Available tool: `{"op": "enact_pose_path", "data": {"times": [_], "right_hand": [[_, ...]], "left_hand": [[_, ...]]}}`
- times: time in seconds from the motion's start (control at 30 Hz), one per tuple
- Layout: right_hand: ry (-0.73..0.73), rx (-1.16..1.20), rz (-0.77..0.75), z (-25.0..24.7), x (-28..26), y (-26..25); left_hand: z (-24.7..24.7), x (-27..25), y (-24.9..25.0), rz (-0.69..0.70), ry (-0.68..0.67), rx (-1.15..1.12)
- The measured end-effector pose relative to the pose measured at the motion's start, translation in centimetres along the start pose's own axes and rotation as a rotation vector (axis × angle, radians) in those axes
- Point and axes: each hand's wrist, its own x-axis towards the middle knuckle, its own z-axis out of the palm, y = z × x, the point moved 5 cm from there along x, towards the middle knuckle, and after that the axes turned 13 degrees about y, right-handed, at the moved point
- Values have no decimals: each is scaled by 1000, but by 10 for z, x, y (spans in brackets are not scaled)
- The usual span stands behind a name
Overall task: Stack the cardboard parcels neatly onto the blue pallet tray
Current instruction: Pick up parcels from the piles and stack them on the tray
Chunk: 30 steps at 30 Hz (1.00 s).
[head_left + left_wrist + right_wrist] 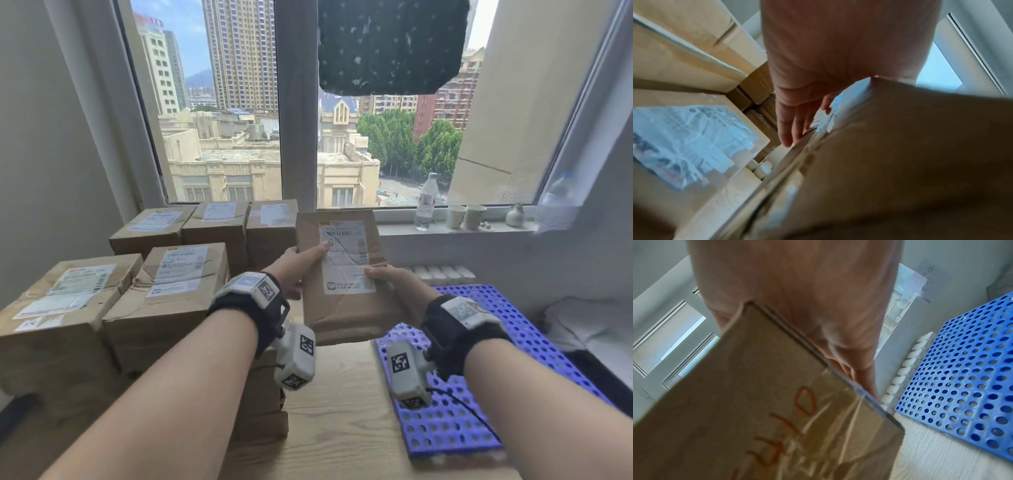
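I hold a brown cardboard parcel [342, 274] with a white shipping label in the air above the wooden table, tilted up towards me. My left hand [301, 265] grips its left edge, thumb on the label; its fingers [791, 123] lie along the parcel [900, 146]. My right hand [387, 275] grips the right edge, fingers [865, 378] behind the parcel [756, 402]. The blue perforated pallet tray [479, 404] lies bare on the table, right of and below the parcel, also in the right wrist view [962, 378]. Several more parcels [164, 284] are stacked at the left.
The parcel stack [684, 138] fills the table's left side up to the window. A water bottle [426, 202], two paper cups [466, 216] and a small vase [515, 216] stand on the sill. A white ribbed strip [442, 274] lies behind the tray. Wood table [342, 411] between.
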Motion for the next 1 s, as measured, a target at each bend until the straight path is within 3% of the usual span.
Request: {"op": "enact_pose_path", "data": {"times": [0.27, 0.4, 0.77, 1.0], "right_hand": [[66, 52, -19, -53, -10, 21], [155, 56, -24, -80, -1, 40], [252, 12, 120, -119, 13, 94], [314, -16, 175, -148, 20, 114]], "left_hand": [[61, -10, -1, 50, -30, -27], [94, -15, -15, 12, -32, -40], [147, 8, -49, 46, -152, -179], [180, 25, -68, -27, -270, -149]]}}
